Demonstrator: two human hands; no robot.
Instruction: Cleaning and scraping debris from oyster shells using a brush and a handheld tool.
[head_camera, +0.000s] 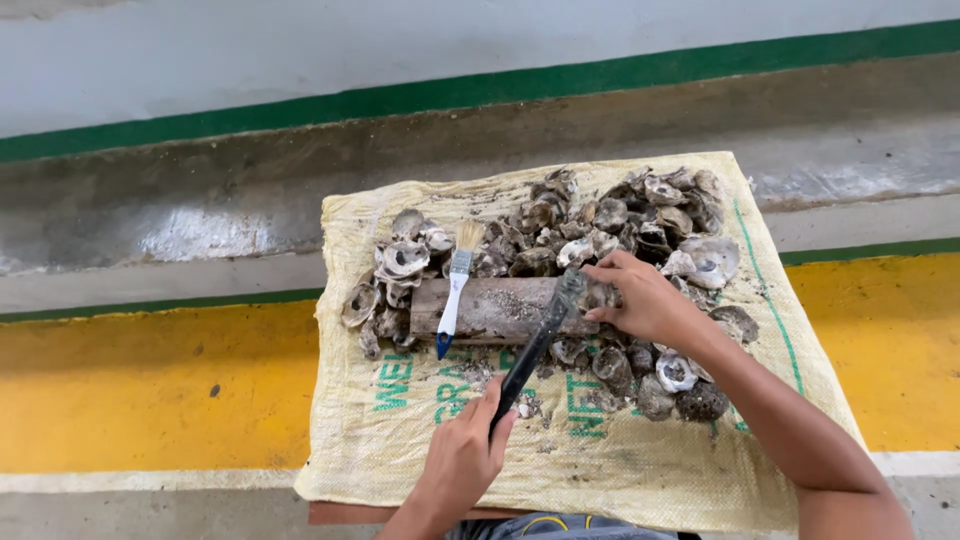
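Left hand (462, 458) clamped round a black-handled tool (535, 350), right hand (640, 298) fingers closed on an oyster shell (598, 295) atop the wooden block (500, 310), paintbrush (456, 288) lying across it, shells (600, 225) heaped behind on the woven sack (600, 470).

The far half of the woven sack (640, 470) is crowded by heaped oyster shells (610, 225), a wooden block (495, 310) and a paintbrush (455, 285). Open sack is left along the near edge and near-left corner, where passage is unobstructed.

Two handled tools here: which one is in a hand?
The black-handled tool, gripped by the left hand; the white-and-blue paintbrush lies untouched across the wooden block.
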